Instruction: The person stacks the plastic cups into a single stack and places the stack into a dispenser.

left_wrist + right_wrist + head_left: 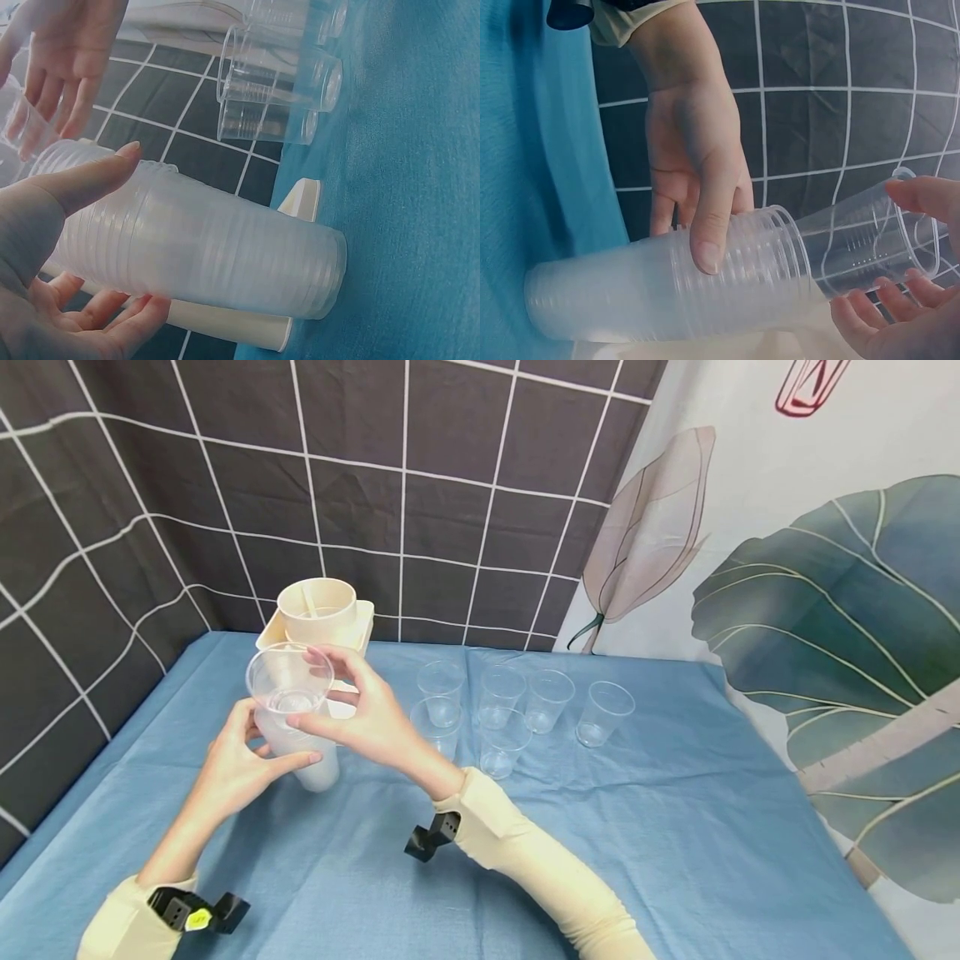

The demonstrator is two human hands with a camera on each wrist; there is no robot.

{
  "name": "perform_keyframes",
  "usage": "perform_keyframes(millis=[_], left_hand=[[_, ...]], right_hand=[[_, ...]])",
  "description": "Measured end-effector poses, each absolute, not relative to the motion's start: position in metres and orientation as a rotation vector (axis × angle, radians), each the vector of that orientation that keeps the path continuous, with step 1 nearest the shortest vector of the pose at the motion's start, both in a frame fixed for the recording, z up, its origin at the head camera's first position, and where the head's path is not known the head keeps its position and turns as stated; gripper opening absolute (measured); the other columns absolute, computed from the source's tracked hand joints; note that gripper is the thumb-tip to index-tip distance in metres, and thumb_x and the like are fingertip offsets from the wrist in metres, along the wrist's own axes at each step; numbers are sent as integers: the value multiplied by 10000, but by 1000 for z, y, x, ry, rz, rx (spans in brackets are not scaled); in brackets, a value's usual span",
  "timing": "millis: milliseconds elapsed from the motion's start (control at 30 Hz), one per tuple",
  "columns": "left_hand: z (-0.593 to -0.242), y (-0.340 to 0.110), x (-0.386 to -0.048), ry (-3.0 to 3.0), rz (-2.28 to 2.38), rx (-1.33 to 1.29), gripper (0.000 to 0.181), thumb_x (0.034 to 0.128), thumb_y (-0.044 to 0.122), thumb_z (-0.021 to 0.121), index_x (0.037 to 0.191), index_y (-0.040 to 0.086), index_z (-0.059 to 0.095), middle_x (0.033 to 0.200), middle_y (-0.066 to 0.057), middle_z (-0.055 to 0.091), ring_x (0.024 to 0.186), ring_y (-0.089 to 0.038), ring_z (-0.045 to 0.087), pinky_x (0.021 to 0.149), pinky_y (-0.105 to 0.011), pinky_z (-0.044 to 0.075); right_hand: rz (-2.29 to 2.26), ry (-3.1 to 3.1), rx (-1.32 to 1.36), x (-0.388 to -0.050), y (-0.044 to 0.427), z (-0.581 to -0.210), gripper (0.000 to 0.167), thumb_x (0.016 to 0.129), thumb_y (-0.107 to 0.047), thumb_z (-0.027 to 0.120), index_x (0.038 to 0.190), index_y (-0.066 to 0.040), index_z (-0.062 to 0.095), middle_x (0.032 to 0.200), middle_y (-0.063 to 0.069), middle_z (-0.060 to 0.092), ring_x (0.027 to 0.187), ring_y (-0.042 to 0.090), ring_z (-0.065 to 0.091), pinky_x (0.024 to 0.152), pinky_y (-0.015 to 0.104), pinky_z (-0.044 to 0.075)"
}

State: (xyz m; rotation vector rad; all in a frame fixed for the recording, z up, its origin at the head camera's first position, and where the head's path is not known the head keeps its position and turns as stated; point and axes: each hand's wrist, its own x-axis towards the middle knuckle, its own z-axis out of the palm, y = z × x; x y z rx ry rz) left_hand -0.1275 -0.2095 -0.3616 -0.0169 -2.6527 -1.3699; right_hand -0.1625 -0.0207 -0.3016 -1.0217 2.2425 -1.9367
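Observation:
A tall stack of nested clear plastic cups (210,240) stands on the blue cloth. My left hand (238,764) grips it, thumb on one side and fingers round the other, as the left wrist view shows. One clear cup (855,232) is drawn partly out of the top of the stack; its base still sits within the stack's mouth. My right hand (367,710) holds this cup near its rim between thumb and fingers.
Several single clear cups, such as an upright cup (604,714), stand to the right on the blue cloth (637,860). Behind the stack is a cream container (318,610) on a cream base. A dark gridded curtain (450,510) hangs at the back.

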Motion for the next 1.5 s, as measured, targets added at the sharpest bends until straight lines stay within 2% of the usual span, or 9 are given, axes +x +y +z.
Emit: perform_keyframes(millis=[267, 1133, 1500], left_hand=[[-362, -209, -127, -2656, -1366, -7, 923, 739, 303, 834, 1407, 4, 272, 1355, -247, 410, 1184, -462, 461, 971, -657, 407], [-361, -208, -128, -2636, -1363, -22, 928, 732, 297, 838, 1416, 9, 281, 1375, -255, 399, 1171, -474, 462, 956, -678, 402], [-362, -208, -128, -2632, -1371, -30, 932, 731, 295, 840, 1419, 11, 280, 1378, -255, 395, 1166, -470, 465, 956, -680, 399]], right_hand=[[-1900, 2281, -977, -165, -23, -306, 655, 802, -108, 756, 1379, -128, 447, 1368, 21, 538, 1208, 6, 506, 983, 171, 467], [-1881, 2296, -941, -169, -30, -315, 644, 808, -122, 753, 1380, -120, 456, 1353, 35, 553, 1196, 13, 511, 1008, 183, 447], [-1851, 2325, -947, -171, -34, -320, 628, 814, -140, 749, 1374, -138, 466, 1348, 31, 554, 1202, 3, 505, 1052, 288, 445]])
